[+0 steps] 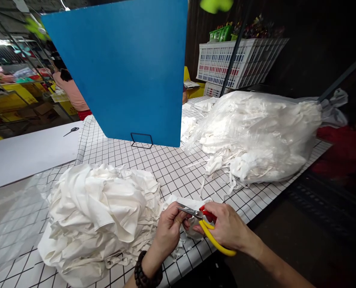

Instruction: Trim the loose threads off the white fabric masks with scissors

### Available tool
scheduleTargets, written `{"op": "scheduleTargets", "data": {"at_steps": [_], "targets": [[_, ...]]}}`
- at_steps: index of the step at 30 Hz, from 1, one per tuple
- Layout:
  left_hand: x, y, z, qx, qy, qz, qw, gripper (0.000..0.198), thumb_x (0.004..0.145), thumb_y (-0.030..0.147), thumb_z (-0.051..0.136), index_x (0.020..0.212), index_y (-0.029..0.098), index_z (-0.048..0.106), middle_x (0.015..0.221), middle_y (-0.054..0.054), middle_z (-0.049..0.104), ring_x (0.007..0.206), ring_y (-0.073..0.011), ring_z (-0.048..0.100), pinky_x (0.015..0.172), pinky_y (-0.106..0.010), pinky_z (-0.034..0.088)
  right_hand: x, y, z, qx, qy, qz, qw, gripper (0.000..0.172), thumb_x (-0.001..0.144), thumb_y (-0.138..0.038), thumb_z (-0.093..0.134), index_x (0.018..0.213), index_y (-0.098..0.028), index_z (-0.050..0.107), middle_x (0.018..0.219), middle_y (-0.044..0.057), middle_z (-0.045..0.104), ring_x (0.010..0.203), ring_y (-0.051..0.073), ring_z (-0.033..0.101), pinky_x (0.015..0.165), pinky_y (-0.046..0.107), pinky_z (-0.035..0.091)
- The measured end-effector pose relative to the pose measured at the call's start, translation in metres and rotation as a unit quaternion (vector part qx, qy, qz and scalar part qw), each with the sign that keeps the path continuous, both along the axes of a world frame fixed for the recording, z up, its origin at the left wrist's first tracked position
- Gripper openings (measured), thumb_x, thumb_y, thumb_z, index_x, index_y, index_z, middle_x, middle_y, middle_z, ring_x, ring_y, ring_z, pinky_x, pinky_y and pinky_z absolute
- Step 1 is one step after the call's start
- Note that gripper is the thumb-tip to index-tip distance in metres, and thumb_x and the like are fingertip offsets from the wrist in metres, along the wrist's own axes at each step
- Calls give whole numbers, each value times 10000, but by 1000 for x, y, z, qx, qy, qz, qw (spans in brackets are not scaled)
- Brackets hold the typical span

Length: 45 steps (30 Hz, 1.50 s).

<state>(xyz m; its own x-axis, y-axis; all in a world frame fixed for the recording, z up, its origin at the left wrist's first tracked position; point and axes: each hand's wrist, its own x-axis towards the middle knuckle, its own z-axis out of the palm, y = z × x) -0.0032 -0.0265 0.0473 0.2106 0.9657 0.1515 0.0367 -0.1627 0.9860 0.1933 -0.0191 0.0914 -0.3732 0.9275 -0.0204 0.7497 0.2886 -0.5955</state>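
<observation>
My right hand (pixel 227 228) grips scissors (pixel 206 227) with yellow and red handles, their blades pointing left. My left hand (pixel 169 231), with a dark bead bracelet at the wrist, pinches a small white fabric piece (pixel 186 202) at the blade tips. Both hands hover near the front edge of the table, just right of a big pile of white fabric pieces (pixel 96 216).
The table has a white checked cloth (pixel 154 160). A clear plastic bag stuffed with white fabric (pixel 255 134) lies at the right. A blue board (pixel 126 68) stands upright at the back. White crates (pixel 240 60) stand behind. Another pair of scissors (pixel 71 131) lies on a white sheet at left, near a person (pixel 71 90).
</observation>
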Motion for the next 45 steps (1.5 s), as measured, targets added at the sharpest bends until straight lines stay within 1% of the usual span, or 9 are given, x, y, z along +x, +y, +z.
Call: {"op": "scheduleTargets", "data": {"at_steps": [6, 10, 13, 17, 27, 31, 39, 41, 45], "targets": [[3, 1, -4, -21, -28, 2, 999, 289, 943, 327, 514, 745, 160, 643, 658, -19, 584, 602, -138, 572, 615, -254, 463, 10, 5, -12, -6, 37, -3, 999, 360, 740, -490, 697, 631, -193, 525, 598, -39, 506, 554, 116, 429, 510, 240, 304], [2, 4, -5, -47, -73, 20, 996, 284, 932, 358, 537, 759, 154, 633, 689, -16, 576, 620, -138, 570, 636, -266, 463, 42, 27, -31, -79, 132, -87, 984, 311, 734, -449, 710, 690, -192, 541, 616, -47, 525, 575, 119, 477, 521, 232, 378], [-1, 7, -2, -61, -99, 35, 993, 287, 914, 384, 565, 769, 146, 632, 678, -17, 584, 638, -142, 570, 654, -268, 458, 70, 46, -50, -131, 217, -149, 956, 307, 695, -413, 738, 790, -181, 560, 782, 17, 647, 698, 158, 583, 633, 278, 476], [-8, 13, 6, -87, -137, 61, 985, 291, 887, 415, 603, 801, 139, 634, 681, -20, 609, 642, -143, 576, 650, -260, 457, 80, 56, -72, -190, 273, -128, 934, 281, 677, -337, 702, 842, -178, 540, 1027, 100, 680, 731, 154, 619, 630, 281, 493], [-31, 27, 15, -60, -170, 140, 974, 240, 875, 398, 624, 862, 158, 630, 841, -18, 635, 694, -130, 608, 688, -246, 485, 57, 76, -84, -131, 233, -138, 954, 139, 656, -217, 653, 769, -172, 586, 685, -50, 569, 652, 120, 510, 596, 238, 396], [-31, 43, 30, 13, -118, 188, 975, 248, 904, 397, 582, 879, 155, 631, 828, -28, 631, 722, -142, 605, 725, -262, 479, 77, 78, -63, -139, 263, -132, 946, 198, 682, -290, 679, 784, -167, 563, 701, -28, 597, 637, 123, 544, 584, 247, 420], [8, 105, 107, 320, 48, 286, 902, 230, 976, 313, 428, 886, 169, 584, 877, -47, 597, 820, -161, 590, 774, -289, 462, 70, 47, -23, -182, 359, -81, 912, 322, 705, -421, 741, 834, -171, 585, 600, -4, 636, 486, 113, 535, 407, 202, 347], [9, 113, 104, 301, 122, 284, 902, 239, 967, 275, 408, 823, 179, 572, 828, -41, 592, 794, -168, 577, 754, -290, 451, 64, 44, -29, -133, 361, -129, 914, 314, 694, -415, 752, 819, -172, 596, 604, -8, 623, 504, 127, 554, 422, 217, 389], [-6, 88, 64, 141, 329, 222, 907, 276, 842, 262, 554, 574, 201, 528, 649, -47, 560, 638, -207, 543, 642, -308, 406, 56, 45, -45, 13, 296, -223, 929, 236, 723, -334, 705, 880, -173, 633, 703, 20, 645, 654, 179, 617, 569, 264, 482]]}}
